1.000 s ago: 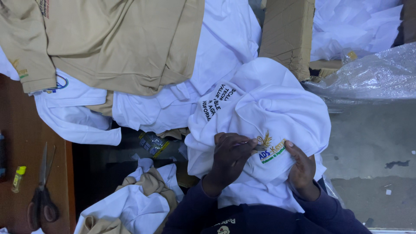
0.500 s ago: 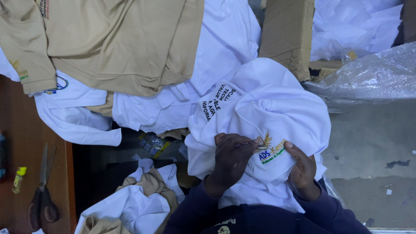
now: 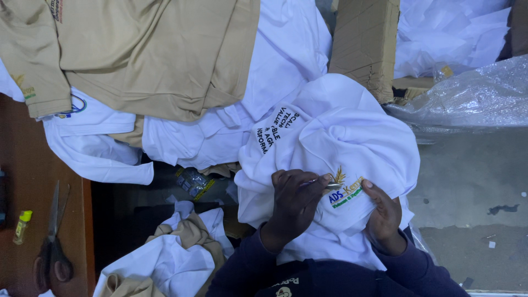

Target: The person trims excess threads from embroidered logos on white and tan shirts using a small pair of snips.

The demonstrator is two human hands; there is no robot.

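1. Head view, the work: a white shirt point(image 3: 341, 137) with a coloured embroidered emblem point(image 3: 346, 193) lies bunched over the person's lap, in the lower middle of the frame. The left hand point(image 3: 297, 201) is curled, its fingers pinching a small metal tool point(image 3: 322, 183) whose tip sits at the emblem's edge. The right hand point(image 3: 385, 217) rests on the cloth just beside the emblem, thumb pressed flat and fingers curled under the fabric.

2. Head view, handling: the shirt looks light, soft and floppy, likely to slide and wrinkle; a hold close around the emblem would keep that patch taut. The stitching seems delicate under a pointed tip.

3. Head view, counts: one tool, one emblem under the hands, one pair of scissors point(image 3: 52, 242) on the brown tabletop point(image 3: 22, 154), one cardboard box point(image 3: 366, 44), one clear plastic bag point(image 3: 473, 93). A tan shirt point(image 3: 148, 49) tops the heap of white shirts; their number cannot be told.
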